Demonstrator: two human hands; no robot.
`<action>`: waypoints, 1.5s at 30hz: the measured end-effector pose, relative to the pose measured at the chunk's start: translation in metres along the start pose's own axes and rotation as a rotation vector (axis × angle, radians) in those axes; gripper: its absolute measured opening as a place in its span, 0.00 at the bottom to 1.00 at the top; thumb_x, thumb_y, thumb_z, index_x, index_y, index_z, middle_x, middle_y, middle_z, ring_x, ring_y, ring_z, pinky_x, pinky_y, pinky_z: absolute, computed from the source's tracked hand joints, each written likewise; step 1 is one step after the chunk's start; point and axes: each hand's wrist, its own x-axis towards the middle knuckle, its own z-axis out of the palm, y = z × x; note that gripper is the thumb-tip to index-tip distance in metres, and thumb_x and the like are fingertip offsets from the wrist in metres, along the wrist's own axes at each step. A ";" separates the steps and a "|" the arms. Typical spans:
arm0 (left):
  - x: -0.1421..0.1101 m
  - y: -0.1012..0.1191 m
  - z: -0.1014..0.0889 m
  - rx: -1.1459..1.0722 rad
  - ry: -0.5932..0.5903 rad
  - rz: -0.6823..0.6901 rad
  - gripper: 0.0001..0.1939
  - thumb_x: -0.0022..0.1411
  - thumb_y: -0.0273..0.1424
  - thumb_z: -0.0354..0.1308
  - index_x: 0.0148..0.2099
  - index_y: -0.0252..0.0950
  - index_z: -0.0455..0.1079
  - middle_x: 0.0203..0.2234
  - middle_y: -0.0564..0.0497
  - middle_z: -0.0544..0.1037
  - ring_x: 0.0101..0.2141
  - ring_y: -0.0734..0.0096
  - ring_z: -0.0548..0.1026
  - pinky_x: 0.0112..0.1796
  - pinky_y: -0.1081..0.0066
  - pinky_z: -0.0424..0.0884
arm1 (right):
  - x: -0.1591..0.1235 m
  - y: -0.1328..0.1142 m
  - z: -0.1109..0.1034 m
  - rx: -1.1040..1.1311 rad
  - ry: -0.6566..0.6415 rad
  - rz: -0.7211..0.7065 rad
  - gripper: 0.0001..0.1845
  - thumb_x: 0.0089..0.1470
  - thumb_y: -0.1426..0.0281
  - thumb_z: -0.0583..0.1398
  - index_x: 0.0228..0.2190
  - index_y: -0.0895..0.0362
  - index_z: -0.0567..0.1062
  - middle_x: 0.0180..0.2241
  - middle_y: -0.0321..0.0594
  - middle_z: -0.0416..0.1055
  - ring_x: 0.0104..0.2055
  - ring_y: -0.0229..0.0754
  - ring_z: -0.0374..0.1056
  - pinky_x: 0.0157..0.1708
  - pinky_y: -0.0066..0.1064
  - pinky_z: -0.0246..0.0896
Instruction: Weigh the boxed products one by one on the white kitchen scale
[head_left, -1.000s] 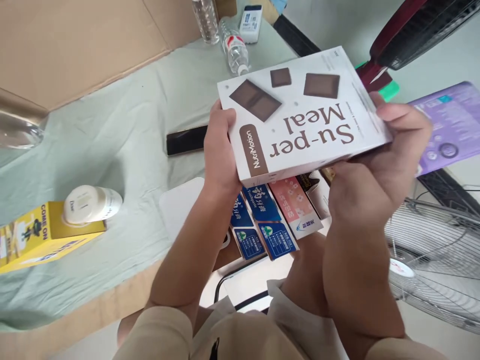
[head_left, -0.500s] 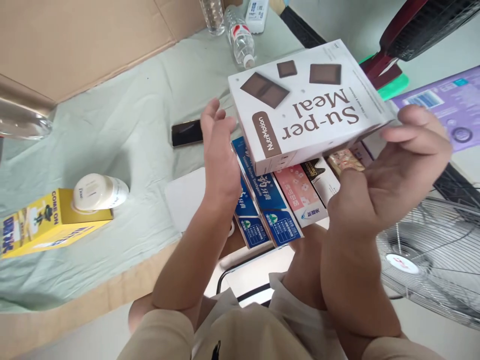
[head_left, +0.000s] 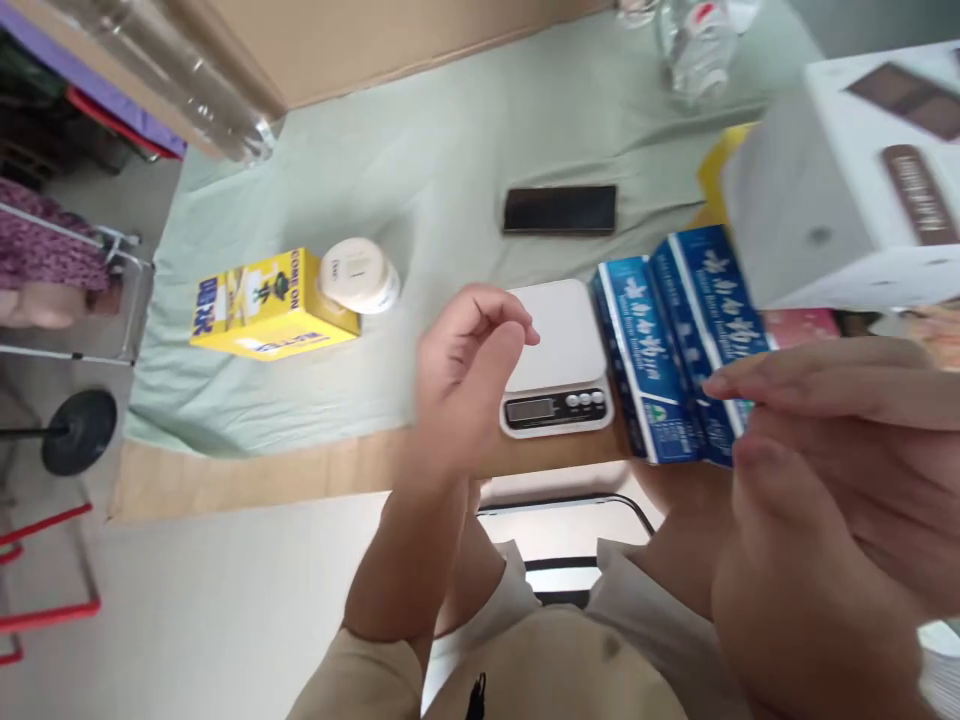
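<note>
My right hand [head_left: 832, 490] is low at the right, blurred, fingers stretched leftwards. Just above it a white Su-per Meal box [head_left: 840, 190] with brown chocolate pictures hangs tilted in the air; the grip itself is hidden. My left hand [head_left: 465, 370] hovers empty with loosely curled fingers over the left edge of a small white kitchen scale [head_left: 559, 345]. Blue toothpaste boxes [head_left: 664, 350] lie side by side right of the scale, partly under the white box.
On the pale green cloth [head_left: 420, 160] lie a black phone [head_left: 559, 210], a yellow carton [head_left: 270, 305] and a white jar [head_left: 358, 275]. A water bottle [head_left: 694, 40] and cardboard [head_left: 375, 40] are at the back. A metal rack [head_left: 82, 290] stands left.
My left hand let go of the white box and dropped toward the scale. My right hand carried the box to the right. The view swung left, showing the scale and rack.
</note>
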 end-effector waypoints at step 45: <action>0.017 -0.052 -0.067 0.005 -0.412 -0.219 0.25 0.71 0.51 0.45 0.59 0.44 0.70 0.62 0.53 0.75 0.67 0.56 0.69 0.69 0.51 0.62 | 0.040 0.022 0.086 -0.706 -0.330 -0.141 0.37 0.46 0.57 0.68 0.56 0.47 0.65 0.58 0.47 0.71 0.61 0.62 0.70 0.60 0.63 0.68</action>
